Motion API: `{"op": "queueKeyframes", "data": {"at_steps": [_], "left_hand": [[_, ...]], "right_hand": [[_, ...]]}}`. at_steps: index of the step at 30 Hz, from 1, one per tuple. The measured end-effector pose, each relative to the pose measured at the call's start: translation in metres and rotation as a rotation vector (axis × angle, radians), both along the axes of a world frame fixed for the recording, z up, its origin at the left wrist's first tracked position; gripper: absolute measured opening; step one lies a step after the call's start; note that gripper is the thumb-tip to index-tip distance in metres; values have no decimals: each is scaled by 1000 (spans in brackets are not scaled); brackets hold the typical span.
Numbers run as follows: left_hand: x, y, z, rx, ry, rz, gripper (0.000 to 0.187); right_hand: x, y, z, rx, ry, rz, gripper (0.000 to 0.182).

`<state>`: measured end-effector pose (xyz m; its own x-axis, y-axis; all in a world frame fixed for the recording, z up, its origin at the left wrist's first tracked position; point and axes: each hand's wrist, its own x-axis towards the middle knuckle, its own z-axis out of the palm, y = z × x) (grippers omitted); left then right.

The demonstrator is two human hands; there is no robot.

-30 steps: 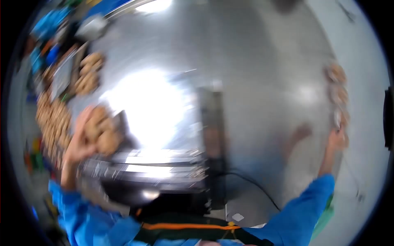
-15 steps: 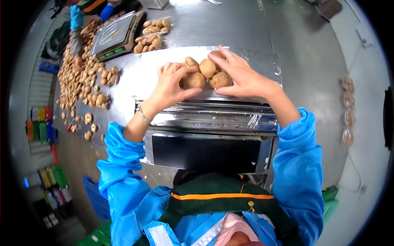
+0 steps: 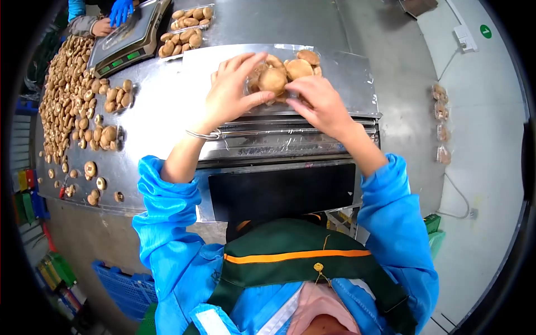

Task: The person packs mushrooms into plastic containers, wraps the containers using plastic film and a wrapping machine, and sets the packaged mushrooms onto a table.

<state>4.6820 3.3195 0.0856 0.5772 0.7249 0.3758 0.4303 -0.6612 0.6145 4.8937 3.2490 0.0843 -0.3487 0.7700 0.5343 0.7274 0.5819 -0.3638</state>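
Several brown mushrooms sit in a clear tray on a metal plate [image 3: 357, 92] at the front of the table. My left hand [image 3: 231, 92] curves round the left side of the tray, fingers apart, beside a large mushroom [image 3: 272, 81]. At the right, my right hand [image 3: 319, 103] is bent over the near edge, its fingers pinched close to the large mushroom; what is between them is hidden. More mushrooms [image 3: 299, 68] show behind my right hand.
A pile of mushrooms [image 3: 64, 89] covers the left of the table. Packed trays [image 3: 181, 42] lie beside a scale [image 3: 125, 36], where a co-worker's gloved hand [image 3: 121, 11] shows. A dark panel [image 3: 282, 192] and rollers lie before me. More packs [image 3: 441, 111] are far right.
My right hand has moved from the right side of the mushrooms to their near edge, its fingers drawn together. The view has shifted, and the co-worker's hands are now at the scale.
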Motion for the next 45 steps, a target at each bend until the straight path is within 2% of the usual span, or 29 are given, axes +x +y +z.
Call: {"op": "queueKeyframes", "data": {"at_steps": [2,3,4,6,7,10,12,15,20,22,24,27,30,31,32,34,35,37,40,42,44,45], "left_hand": [[-2,1,-1,53,125,-16,54],[-1,2,-1,144,97,37,46],[3,7,2,89,20,17,43],[21,25,8,-33,-125,-26,36],[30,34,9,131,-46,-74,32],[31,55,11,68,344,-209,29],[29,56,6,69,151,-206,25],[26,41,-2,115,-147,-104,24],[17,31,-4,326,-368,38,28],[13,28,0,386,-435,84,29],[6,26,1,421,-451,111,30],[-3,22,1,427,-473,158,31],[-4,17,-6,336,-458,211,31],[-2,14,-10,255,-420,219,30],[0,12,-13,139,-347,183,29],[1,4,-12,93,-187,93,30],[0,4,-11,101,-189,79,29],[-5,8,-9,114,-191,48,28],[-1,8,2,-277,-269,84,30],[-2,10,4,-294,-127,58,29],[-2,7,6,-393,-74,62,31],[-1,5,4,-328,-45,52,37]], "right_hand": [[6,-3,10,5,-1,66,30],[11,0,21,55,-28,-12,34],[14,-3,30,92,-40,-100,37],[21,-2,26,-112,-17,-140,52],[19,-5,20,-176,-33,-182,54],[16,-13,17,-277,2,-220,59],[19,-19,15,-283,56,-238,58],[16,-26,19,-131,145,-250,52],[7,9,32,61,268,-135,45],[9,34,29,1,131,-82,37],[12,45,14,-125,-235,-71,34],[7,49,2,-176,-390,-40,36],[20,57,5,-390,86,-105,34],[27,57,15,-542,423,-153,34],[35,56,11,-494,376,-160,34],[45,57,-1,-384,295,-170,34],[47,50,-8,-469,180,-187,36],[39,40,-6,-493,261,-149,37],[38,37,-6,-521,369,-115,42],[38,35,-4,-483,420,-84,46],[36,31,-5,-384,81,-94,57],[34,28,-7,-336,-87,-99,63]]}}
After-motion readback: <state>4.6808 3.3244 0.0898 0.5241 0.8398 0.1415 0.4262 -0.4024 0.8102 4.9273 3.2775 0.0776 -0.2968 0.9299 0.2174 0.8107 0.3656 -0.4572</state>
